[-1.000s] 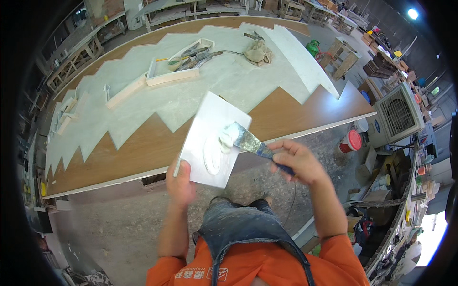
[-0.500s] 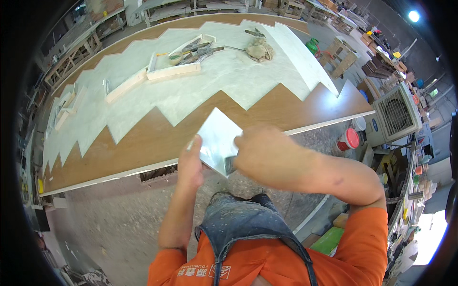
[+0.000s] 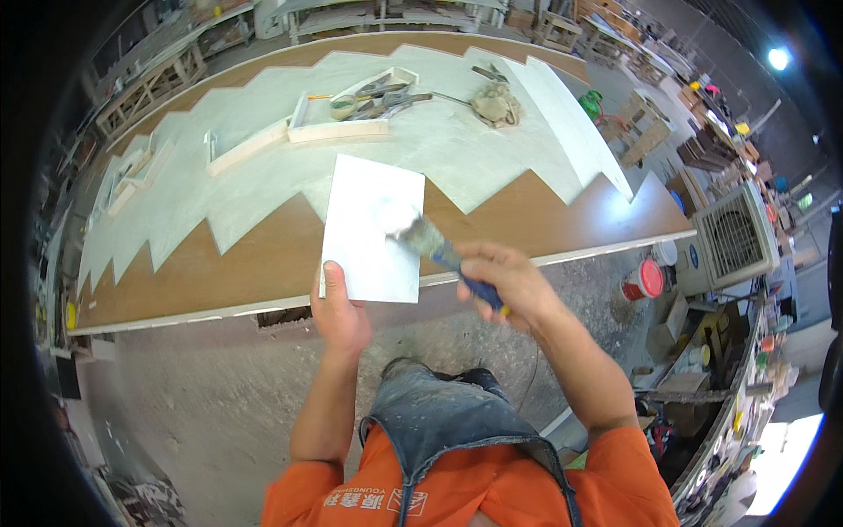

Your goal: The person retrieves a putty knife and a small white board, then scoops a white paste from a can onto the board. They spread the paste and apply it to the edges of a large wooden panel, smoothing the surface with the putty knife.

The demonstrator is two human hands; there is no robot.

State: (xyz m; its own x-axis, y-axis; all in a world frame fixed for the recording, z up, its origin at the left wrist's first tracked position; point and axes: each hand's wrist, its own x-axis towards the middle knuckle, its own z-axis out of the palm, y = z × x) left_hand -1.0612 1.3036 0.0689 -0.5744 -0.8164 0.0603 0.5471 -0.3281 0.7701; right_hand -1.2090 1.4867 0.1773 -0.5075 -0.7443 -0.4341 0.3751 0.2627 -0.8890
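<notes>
1. The left hand (image 3: 341,312) pinches the near lower corner of a flat grey-white plate (image 3: 373,228), thumb on its top face, and holds it in the air between the person's body and the long worktop (image 3: 263,272).
2. The right hand (image 3: 505,283) is closed round the blue handle of a putty knife (image 3: 432,246), whose blade lies on the plate's right part.
3. The plate looks thin and stiff, probably light enough for a one-corner grip, though that grip gives the blade's push a long lever; a hold nearer the middle of the near edge would likely steady it.
4. Its face seems smeared with pale filler, so it is probably slippery there; the bare near edge is the safer place to hold.
5. The plate's long axis runs away from the person, toward the worktop, tilted slightly right.
6. The knife points up and to the left, handle toward the person's right.
</notes>
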